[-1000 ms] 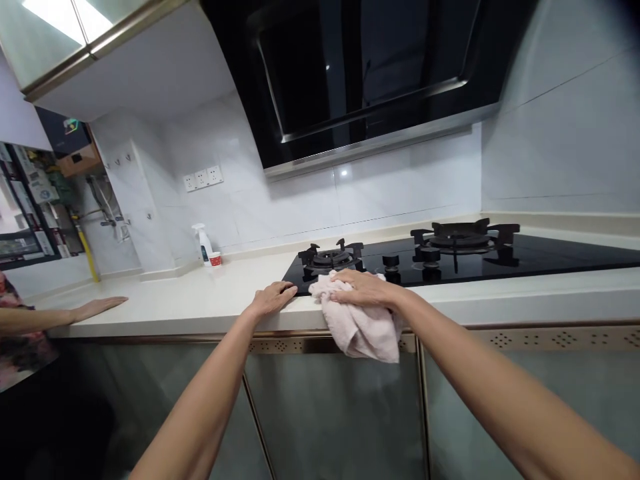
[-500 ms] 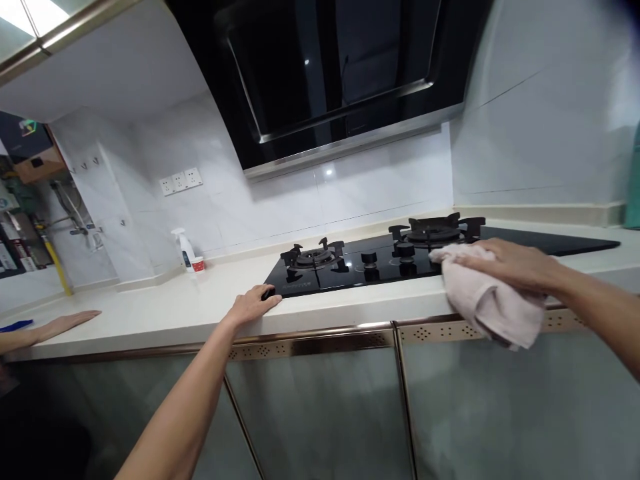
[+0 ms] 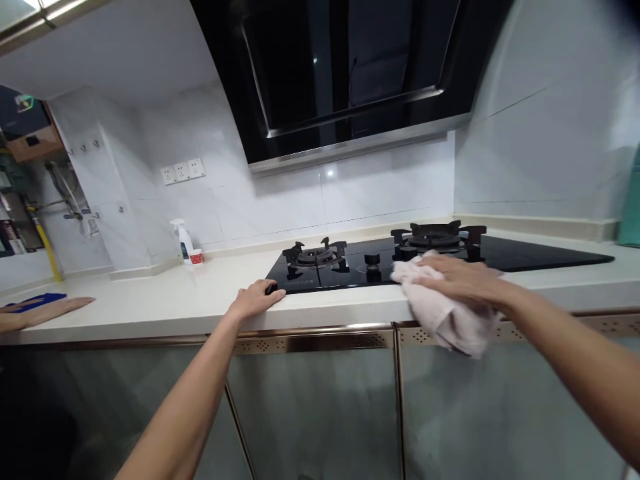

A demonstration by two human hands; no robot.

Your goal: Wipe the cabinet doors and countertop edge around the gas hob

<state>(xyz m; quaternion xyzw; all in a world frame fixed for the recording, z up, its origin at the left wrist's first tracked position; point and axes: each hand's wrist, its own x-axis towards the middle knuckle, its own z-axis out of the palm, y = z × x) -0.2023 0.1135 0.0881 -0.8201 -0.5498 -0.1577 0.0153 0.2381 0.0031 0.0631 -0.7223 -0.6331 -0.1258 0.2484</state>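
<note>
My right hand [image 3: 457, 279] presses a pale pink cloth [image 3: 443, 317] onto the front edge of the black glass gas cooktop [image 3: 345, 275]. Part of the cloth hangs down over the white counter's front. The right-hand control knob is mostly hidden behind the cloth, while the other knob [image 3: 372, 261] shows plainly. At the cooktop's front left corner, my left hand [image 3: 254, 300] rests on the counter edge, thumb and fingers apart, holding nothing. Behind the knobs stand the left burner [image 3: 316, 257] and the right burner [image 3: 435, 237] with black pan supports.
A range hood [image 3: 345, 80] overhangs the cooktop. On the white counter [image 3: 220, 273] stand a spray bottle [image 3: 182, 241] and a red-and-white cup [image 3: 196, 257]. At far left, another person's hands [image 3: 57, 309] lie with a blue cloth [image 3: 37, 303]. A green object [image 3: 631, 207] is at far right.
My right hand has slid the cloth leftward along the cooktop's front edge, toward the knobs. My left hand stays at the corner. More of the other person's blue cloth shows.
</note>
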